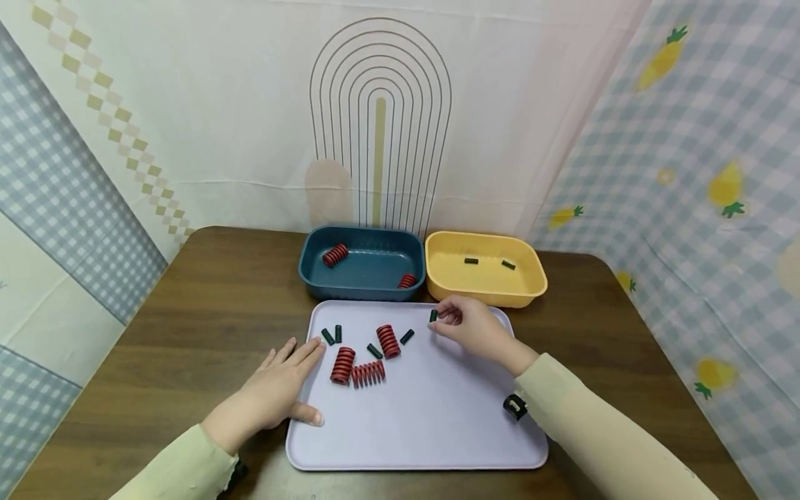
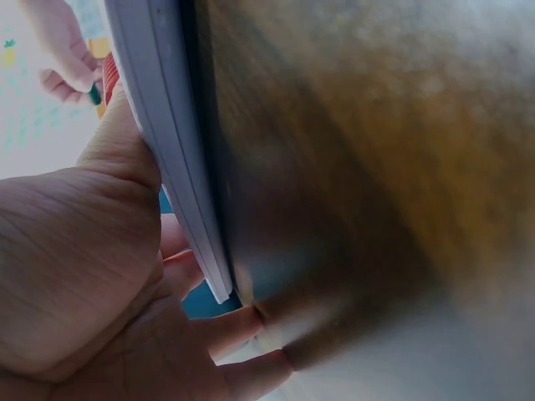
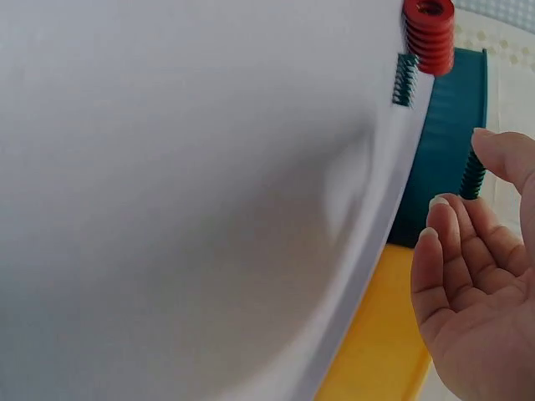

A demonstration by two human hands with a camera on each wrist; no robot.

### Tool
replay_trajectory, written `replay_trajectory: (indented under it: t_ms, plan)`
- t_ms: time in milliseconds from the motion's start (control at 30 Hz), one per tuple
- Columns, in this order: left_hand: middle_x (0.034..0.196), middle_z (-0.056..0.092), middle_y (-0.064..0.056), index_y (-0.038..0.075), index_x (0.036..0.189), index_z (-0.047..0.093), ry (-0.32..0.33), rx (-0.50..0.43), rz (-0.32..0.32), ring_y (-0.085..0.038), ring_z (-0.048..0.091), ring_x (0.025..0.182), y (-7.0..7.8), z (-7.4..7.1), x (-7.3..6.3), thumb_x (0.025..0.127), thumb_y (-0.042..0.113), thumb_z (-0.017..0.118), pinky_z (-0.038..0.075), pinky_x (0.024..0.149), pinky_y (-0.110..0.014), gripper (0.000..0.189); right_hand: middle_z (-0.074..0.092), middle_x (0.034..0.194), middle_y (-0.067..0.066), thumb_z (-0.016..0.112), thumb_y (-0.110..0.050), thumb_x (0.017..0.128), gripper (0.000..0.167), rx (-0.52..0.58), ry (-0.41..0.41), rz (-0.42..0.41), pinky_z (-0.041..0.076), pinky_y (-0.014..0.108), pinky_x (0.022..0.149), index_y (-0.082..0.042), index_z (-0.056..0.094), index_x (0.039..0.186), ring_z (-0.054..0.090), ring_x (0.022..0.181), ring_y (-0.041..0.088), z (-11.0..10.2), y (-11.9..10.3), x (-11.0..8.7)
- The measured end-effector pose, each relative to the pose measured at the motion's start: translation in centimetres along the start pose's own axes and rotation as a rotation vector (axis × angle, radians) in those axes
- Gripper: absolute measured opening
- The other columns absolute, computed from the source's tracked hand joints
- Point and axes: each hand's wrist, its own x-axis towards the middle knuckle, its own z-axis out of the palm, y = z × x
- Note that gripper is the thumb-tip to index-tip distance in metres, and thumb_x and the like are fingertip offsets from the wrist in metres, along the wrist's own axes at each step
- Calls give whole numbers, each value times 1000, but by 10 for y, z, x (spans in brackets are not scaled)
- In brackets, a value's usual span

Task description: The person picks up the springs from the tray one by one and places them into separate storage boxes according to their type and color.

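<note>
Green spring [image 1: 433, 315] pinched by right hand [image 1: 465, 326], blue bin [image 1: 362, 285] holding red springs [image 1: 335, 255], left hand [image 1: 275, 389] flat on tray [image 1: 412, 430]

A dark wooden table [image 1: 187, 326] stood against patterned backdrops. A lilac tray [image 1: 425, 423] lay on it at the near middle. Behind the tray, side by side and close together, sat a blue bin [image 1: 362, 283] and a yellow bin [image 1: 484, 290].

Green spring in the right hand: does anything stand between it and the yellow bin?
Nothing visible does. The right hand pinches the green spring at the tray's far edge, and the yellow bin sits just beyond, with only its low rim between.
</note>
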Motion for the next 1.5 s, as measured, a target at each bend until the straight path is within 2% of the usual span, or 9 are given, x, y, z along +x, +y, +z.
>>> replay_trajectory:
  t_ms: [200, 500, 700, 867, 1200, 1500]
  plan:
    - [157, 25, -13, 6, 151, 32, -19, -8, -8, -47, 17, 141, 1, 0, 0, 63, 59, 79, 16, 106, -68, 113, 64, 90, -2, 75, -35, 84, 29, -12, 37, 37, 52, 30, 72, -14, 65, 102, 59, 82, 15, -18, 4, -2]
    - [157, 26, -13, 6, 151, 32, 0, 13, 5, -48, 18, 140, 0, -1, 0, 63, 58, 79, 18, 106, -68, 113, 64, 93, 2, 75, -35, 85, 32, -14, 158, -7, 51, 35, 72, -12, 62, 104, 60, 83, 17, -48, 14, 0]
    - [157, 24, -13, 5, 151, 31, -2, 16, 15, -48, 18, 140, -1, -1, 0, 64, 58, 78, 17, 106, -68, 112, 62, 104, 4, 72, -41, 87, 40, -37, 237, 34, 48, 38, 83, -10, 60, 109, 58, 94, 20, -55, 26, -2]
    - [157, 24, -13, 6, 151, 31, 0, 7, 8, -47, 17, 140, 0, -3, 0, 64, 58, 79, 17, 106, -68, 113, 60, 106, 7, 67, -46, 89, 45, -43, 283, 60, 46, 44, 90, -9, 58, 113, 56, 100, 25, -60, 31, -1]
    - [157, 25, -13, 5, 151, 31, -8, 7, 10, -47, 17, 140, 0, -2, 0, 64, 58, 78, 17, 107, -67, 112, 60, 110, 10, 59, -49, 93, 52, -55, 329, 136, 45, 48, 90, -4, 58, 120, 54, 105, 29, -65, 53, 4]
    - [157, 25, -12, 6, 151, 32, -8, 12, 0, -47, 17, 141, -1, -1, 0, 63, 60, 78, 16, 107, -67, 112, 58, 112, 12, 59, -46, 94, 50, -82, 301, 172, 45, 49, 91, -4, 56, 119, 53, 108, 31, -65, 60, 8]
